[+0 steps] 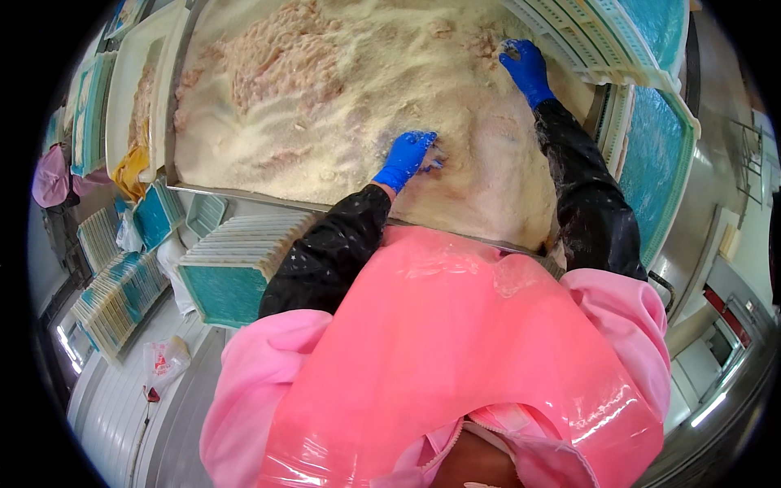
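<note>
A wide metal-edged tray is spread with pale yellow breading crumbs. A heap of pinkish raw meat pieces lies at its far left. My left hand, in a blue glove, is low over the crumbs near the tray's middle. Its fingers are closed around a small crumb-coated piece of raw meat, which is partly hidden. At the far right, my right hand, also blue-gloved, has its fingers curled in beside several small meat pieces. What lies between those fingers cannot be made out.
White slatted trays and teal trays are stacked along the right side. A teal-sided stack stands below the tray's near left edge. Further left are more racks, a plastic bag and a person in pink.
</note>
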